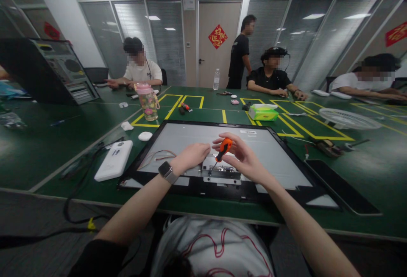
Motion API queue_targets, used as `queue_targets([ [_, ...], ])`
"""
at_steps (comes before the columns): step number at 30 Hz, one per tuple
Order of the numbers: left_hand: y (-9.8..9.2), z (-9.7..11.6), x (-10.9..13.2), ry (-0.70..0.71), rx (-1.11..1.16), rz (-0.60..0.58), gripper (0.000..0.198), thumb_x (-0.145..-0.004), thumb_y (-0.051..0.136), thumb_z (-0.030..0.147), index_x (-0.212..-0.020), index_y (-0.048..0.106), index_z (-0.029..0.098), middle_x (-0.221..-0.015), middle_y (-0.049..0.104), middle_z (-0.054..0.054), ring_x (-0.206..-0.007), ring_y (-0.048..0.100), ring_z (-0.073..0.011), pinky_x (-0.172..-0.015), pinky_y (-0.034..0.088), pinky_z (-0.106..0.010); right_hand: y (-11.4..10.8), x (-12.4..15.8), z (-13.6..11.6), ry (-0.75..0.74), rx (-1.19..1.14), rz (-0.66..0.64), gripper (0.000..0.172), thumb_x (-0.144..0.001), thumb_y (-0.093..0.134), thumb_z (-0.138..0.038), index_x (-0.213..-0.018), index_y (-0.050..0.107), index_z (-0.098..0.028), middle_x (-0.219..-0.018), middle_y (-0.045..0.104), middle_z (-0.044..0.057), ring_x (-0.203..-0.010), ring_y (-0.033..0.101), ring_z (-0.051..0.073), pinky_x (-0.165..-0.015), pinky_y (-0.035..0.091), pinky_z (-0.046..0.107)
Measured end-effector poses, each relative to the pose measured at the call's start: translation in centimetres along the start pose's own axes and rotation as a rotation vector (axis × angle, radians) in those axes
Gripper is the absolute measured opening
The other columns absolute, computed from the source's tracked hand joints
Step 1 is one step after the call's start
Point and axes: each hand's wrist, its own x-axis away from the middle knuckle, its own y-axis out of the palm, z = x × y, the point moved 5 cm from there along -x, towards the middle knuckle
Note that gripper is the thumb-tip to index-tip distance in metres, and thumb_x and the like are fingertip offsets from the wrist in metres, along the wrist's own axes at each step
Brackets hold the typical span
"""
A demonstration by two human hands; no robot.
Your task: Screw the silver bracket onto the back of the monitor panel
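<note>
Our orange-and-black screwdriver [224, 149] leans, tip at the metal bracket [223, 180] on the flat panel [273, 152]. Our right hand [244, 155] curves around it, gripping or not we cannot tell; our left hand [193, 156] curls beside the bracket, fingertips hidden. Beyond, a pink-lidded bottle [147, 104] stands on the green tabletop [210, 115].

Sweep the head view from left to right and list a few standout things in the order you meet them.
Computer case, white device, flowered bottle, wristwatch, left hand, orange screwdriver, green packet.
</note>
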Motion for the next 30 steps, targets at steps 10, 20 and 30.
queue_targets([
  [10,-0.3,0.3,0.0,-0.003,-0.044,0.003,0.033,-0.101,0.03,0.028,-0.092,0.059,0.017,-0.088,0.07,-0.01,-0.081,0.066,-0.0227,-0.074,0.047,-0.032,-0.8,-0.1,0.0,-0.018,0.128,0.072,0.038,-0.095,0.056,-0.038,-0.133,0.053,-0.032,-0.133,0.058,0.008,-0.121,0.057,0.025,-0.102,0.049,0.045],
  [20,-0.3,0.3,0.0,-0.01,-0.065,-0.007,0.032,-0.101,0.031,0.027,-0.093,0.06,0.017,-0.088,0.07,-0.009,-0.081,0.066,-0.0224,-0.073,0.046,-0.031,-1.2,-0.1,-0.1,-0.036,0.141,0.131,0.033,-0.094,0.058,-0.038,-0.126,0.06,-0.031,-0.12,0.062,0.008,-0.106,0.061,0.023,-0.093,0.051,0.041],
  [30,-0.1,0.1,-0.1,-0.006,-0.07,-0.009,0.032,-0.101,0.03,0.027,-0.093,0.059,0.017,-0.089,0.07,-0.008,-0.083,0.066,-0.0226,-0.072,0.045,-0.031,-1.6,-0.2,-0.1,-0.016,-0.015,0.191,0.026,-0.091,0.062,-0.035,-0.116,0.068,-0.029,-0.097,0.059,0.003,-0.081,0.059,0.016,-0.073,0.05,0.029],
])
